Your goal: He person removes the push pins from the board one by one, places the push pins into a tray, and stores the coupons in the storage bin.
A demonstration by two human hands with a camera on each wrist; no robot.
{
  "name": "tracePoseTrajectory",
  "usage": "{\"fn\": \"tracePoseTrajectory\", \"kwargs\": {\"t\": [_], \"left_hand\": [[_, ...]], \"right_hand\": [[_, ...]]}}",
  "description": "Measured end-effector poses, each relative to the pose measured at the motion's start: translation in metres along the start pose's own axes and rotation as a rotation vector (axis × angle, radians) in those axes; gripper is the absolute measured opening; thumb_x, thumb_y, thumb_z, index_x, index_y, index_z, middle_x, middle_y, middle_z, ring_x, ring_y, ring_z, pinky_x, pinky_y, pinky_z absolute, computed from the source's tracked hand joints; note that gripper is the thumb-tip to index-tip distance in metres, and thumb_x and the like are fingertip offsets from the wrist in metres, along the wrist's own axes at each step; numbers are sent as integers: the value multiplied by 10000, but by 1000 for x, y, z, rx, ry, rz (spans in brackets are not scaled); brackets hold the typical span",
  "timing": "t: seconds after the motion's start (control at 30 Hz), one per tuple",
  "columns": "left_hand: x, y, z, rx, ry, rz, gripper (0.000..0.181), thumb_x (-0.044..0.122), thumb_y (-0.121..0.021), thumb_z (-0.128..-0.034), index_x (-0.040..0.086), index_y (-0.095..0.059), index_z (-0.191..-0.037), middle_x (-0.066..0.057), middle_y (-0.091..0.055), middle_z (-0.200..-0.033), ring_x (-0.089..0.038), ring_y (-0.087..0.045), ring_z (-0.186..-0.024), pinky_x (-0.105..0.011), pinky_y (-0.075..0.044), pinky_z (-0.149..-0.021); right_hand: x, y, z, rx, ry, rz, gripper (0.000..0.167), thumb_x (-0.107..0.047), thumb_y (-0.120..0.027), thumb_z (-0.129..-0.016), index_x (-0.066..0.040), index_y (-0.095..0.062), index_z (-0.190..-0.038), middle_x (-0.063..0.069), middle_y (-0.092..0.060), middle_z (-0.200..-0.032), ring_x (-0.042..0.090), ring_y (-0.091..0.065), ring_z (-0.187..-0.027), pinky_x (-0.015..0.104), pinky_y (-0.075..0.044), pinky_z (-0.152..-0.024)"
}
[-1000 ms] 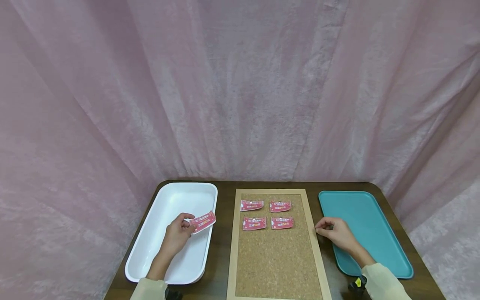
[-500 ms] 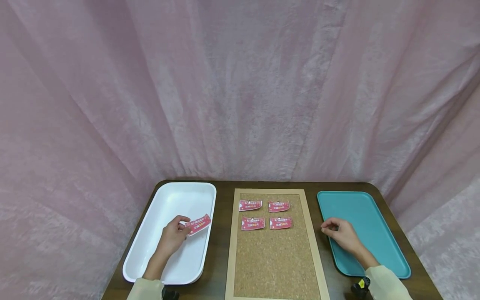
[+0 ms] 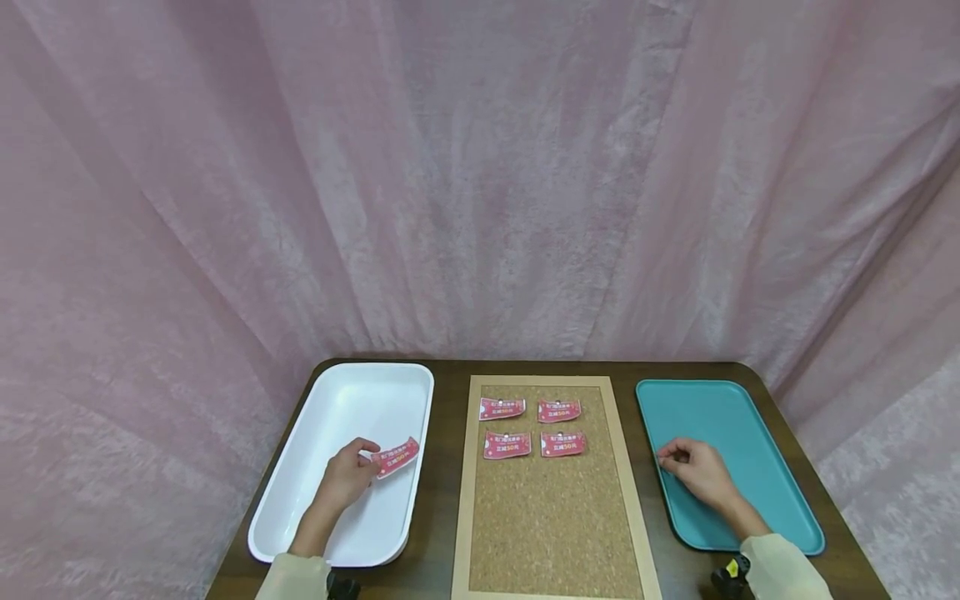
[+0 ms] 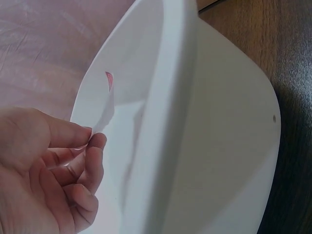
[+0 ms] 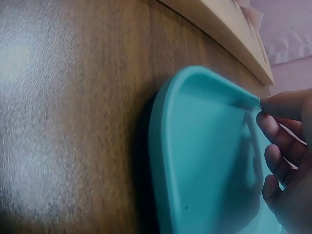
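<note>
At the left we see the white tub [image 3: 367, 396], and over it our left hand [image 3: 347, 475] pinches a pink coupon [image 3: 395, 457] between thumb and forefinger, the card jutting out toward the tub's right side (from the left wrist we look at its pale back and one pink corner). Next, on the dark table [image 3: 441, 508], lies the board [image 3: 555, 525], with four coupons [image 3: 507, 446] in two rows on its upper half. Farther right, our right hand [image 3: 697, 471] hovers at the tray's [image 3: 757, 483] left edge, thumb and forefinger tips pressed together; whether they hold anything, we cannot tell.
</note>
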State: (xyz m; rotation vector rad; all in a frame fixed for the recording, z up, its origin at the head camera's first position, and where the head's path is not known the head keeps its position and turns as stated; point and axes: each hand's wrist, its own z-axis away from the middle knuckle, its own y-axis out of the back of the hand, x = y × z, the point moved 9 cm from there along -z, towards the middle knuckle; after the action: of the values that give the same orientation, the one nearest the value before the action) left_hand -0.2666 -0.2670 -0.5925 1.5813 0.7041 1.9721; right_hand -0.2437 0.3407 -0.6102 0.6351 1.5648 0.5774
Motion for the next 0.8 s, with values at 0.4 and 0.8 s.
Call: {"fn": "tracePoseTrajectory", "kwargs": {"t": [0.4,0.8], "left_hand": [[-4,-8,1,-37,10,-58,353,85,-687,-920,-29,-647,-1252,-78,-680,-801,-185,-613,-662,-320,-460,-618],[-3,-11,3,-60,34,-74,359,89,-691,-923,-23,-648,-1262,-82,-674,-834,-192,-613,-705,-322,-462,-642]], "right_hand": [[12,3,7,-16,-36,43,43,-57,-763,-923,-31,-767,-888,34,-741,-839,39,-562,-719,257,-461,-660],[20,2,8,-34,-73,52,57,-77,-757,-933,-37,-778,-898,48,-761,-871,68,-583,-734,262,-472,-662]]}}
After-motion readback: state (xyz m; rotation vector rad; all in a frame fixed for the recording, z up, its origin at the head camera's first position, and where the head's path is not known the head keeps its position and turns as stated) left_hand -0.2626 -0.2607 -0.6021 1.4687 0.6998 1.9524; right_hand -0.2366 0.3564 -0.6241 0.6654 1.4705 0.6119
